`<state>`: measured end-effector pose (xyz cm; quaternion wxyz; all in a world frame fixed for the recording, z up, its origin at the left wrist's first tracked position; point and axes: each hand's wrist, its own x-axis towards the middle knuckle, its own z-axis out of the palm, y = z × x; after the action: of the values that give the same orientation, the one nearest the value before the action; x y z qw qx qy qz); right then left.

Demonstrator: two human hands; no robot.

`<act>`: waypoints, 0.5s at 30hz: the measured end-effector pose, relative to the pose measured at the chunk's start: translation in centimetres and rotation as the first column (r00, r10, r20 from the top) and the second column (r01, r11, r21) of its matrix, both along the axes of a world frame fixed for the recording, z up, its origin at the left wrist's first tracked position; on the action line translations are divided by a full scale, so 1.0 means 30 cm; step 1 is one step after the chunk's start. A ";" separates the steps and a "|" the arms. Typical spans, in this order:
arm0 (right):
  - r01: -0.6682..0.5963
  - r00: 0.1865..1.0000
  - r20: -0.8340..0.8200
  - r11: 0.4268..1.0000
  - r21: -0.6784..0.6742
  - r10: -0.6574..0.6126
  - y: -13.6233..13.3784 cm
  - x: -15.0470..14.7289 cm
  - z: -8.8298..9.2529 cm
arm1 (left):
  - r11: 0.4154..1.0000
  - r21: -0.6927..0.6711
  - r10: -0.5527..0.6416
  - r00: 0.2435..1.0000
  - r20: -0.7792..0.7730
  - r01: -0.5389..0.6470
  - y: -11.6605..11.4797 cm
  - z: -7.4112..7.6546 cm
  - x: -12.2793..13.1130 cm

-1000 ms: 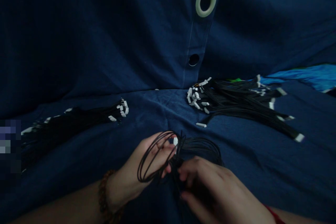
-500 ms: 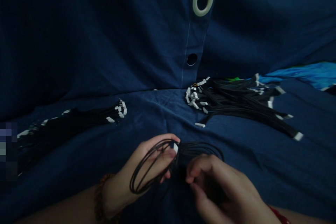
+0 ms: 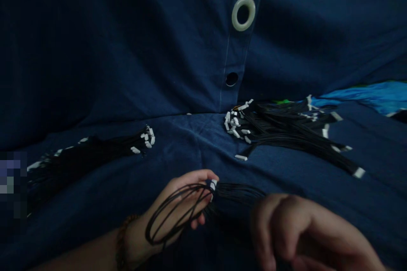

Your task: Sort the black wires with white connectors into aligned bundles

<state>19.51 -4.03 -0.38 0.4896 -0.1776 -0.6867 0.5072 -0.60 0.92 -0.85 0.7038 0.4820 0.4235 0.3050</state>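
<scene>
My left hand is closed on a bundle of thin black wires that loops over its palm, with a white connector at my fingertips. The wires fan out to the right toward my right hand, which is low in the view with its fingers curled downward; whatever they hold is hidden. A beaded bracelet sits on my left wrist.
Dark blue cloth covers everything. A pile of black wires with white connectors lies at the right, another pile at the left. A pale ring eyelet and a dark hole mark the cloth's seam. Light blue fabric shows far right.
My right hand has pulled back to the right and down, away from the loop. My left hand has lowered slightly with the wires still in it.
</scene>
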 end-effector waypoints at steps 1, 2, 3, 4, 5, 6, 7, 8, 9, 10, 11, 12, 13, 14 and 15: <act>0.061 0.997 -0.047 0.996 -0.066 -0.064 0.009 0.007 0.018 | 1.000 0.013 0.015 1.000 -0.010 -0.014 -0.004 0.000 0.001; 0.123 0.987 -0.086 0.984 -0.128 -0.135 0.020 0.013 0.033 | 0.999 0.026 0.037 0.999 -0.021 -0.036 -0.009 0.002 0.002; 0.170 0.975 -0.112 0.969 -0.179 -0.192 0.031 0.018 0.045 | 0.997 0.041 0.063 0.997 -0.032 -0.062 -0.013 0.003 0.003; 0.202 0.967 -0.114 0.958 -0.204 -0.228 0.042 0.023 0.053 | 0.995 0.053 0.090 0.995 -0.039 -0.087 -0.017 0.006 0.003; 0.227 0.965 -0.091 0.956 -0.187 -0.247 0.051 0.027 0.057 | 0.992 0.060 0.109 0.993 -0.041 -0.107 -0.019 0.008 0.004; 0.240 0.969 -0.034 0.964 -0.118 -0.245 0.059 0.030 0.058 | 0.991 0.061 0.120 0.992 -0.039 -0.117 -0.022 0.010 0.005; 0.229 0.972 0.049 0.973 -0.007 -0.228 0.063 0.031 0.058 | 0.991 0.058 0.119 0.992 -0.035 -0.117 -0.023 0.012 0.005; 0.191 0.968 0.142 0.974 0.124 -0.208 0.066 0.032 0.056 | 0.992 0.056 0.111 0.993 -0.029 -0.109 -0.023 0.013 0.004; 0.123 0.954 0.238 0.959 0.255 -0.185 0.066 0.031 0.052 | 0.994 0.053 0.100 0.995 -0.024 -0.098 -0.022 0.014 0.004; 0.036 0.929 0.331 0.929 0.367 -0.167 0.065 0.029 0.049 | 0.995 0.052 0.090 0.996 -0.025 -0.089 -0.021 0.015 0.003; -0.056 0.898 0.411 0.886 0.461 -0.158 0.063 0.025 0.045 | 0.995 0.055 0.086 0.996 -0.033 -0.084 -0.020 0.015 0.003; -0.133 0.864 0.477 0.839 0.527 -0.163 0.061 0.021 0.040 | 0.995 0.060 0.084 0.995 -0.044 -0.082 -0.019 0.016 0.002; -0.188 0.830 0.526 0.796 0.575 -0.184 0.059 0.017 0.035 | 0.995 0.066 0.082 0.995 -0.056 -0.079 -0.018 0.017 0.002; -0.223 0.798 0.563 0.762 0.607 -0.214 0.058 0.013 0.030 | 0.995 0.070 0.079 0.994 -0.069 -0.074 -0.018 0.017 0.002; -0.240 0.773 0.584 0.740 0.629 -0.246 0.056 0.011 0.025 | 0.995 0.074 0.075 0.994 -0.081 -0.069 -0.018 0.017 0.002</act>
<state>19.84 -2.34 0.35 0.2596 -0.1501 -0.9447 0.1328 -0.53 0.38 -0.33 0.6566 0.5033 0.4586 0.3245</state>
